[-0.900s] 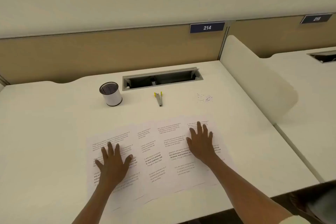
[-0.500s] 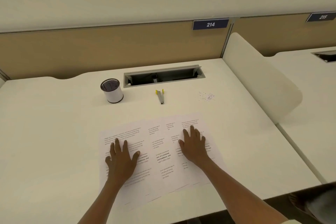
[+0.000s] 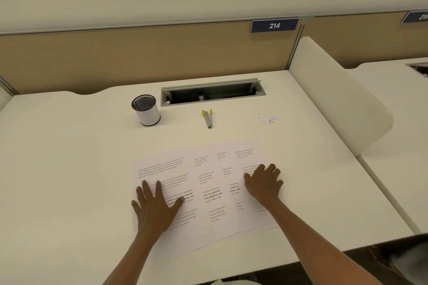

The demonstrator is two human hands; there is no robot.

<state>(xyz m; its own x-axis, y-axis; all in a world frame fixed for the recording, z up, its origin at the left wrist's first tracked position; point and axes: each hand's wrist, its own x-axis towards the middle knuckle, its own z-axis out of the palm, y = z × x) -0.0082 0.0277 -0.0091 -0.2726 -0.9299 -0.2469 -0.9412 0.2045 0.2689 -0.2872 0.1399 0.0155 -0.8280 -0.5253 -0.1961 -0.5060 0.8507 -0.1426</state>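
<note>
A cream desk (image 3: pixel 69 169) runs up to a tan partition (image 3: pixel 115 58) that carries a 214 label (image 3: pixel 274 25). The sheets (image 3: pixel 213 183) lie fanned and overlapping near the desk's near edge, print up. The left grip (image 3: pixel 154 206) rests flat on the leftmost sheet, fingers straight and spread, clasping nothing. The right grip (image 3: pixel 264 184) presses the rightmost sheets palm down, fingers slightly bent, also clasping nothing.

The work looks like gathering the fan into one stack. Press lightly, so the paper slides rather than buckles, and draw both palms together evenly. Then lift the stack and tap its edges square, minding the near corners at the desk's edge.

Beyond the sheets lies a stapler (image 3: pixel 208 119). A mesh cup (image 3: pixel 146 111) stands to its left, a cable slot (image 3: pixel 213 93) is behind it, and scraps (image 3: pixel 267 119) lie to its right.
</note>
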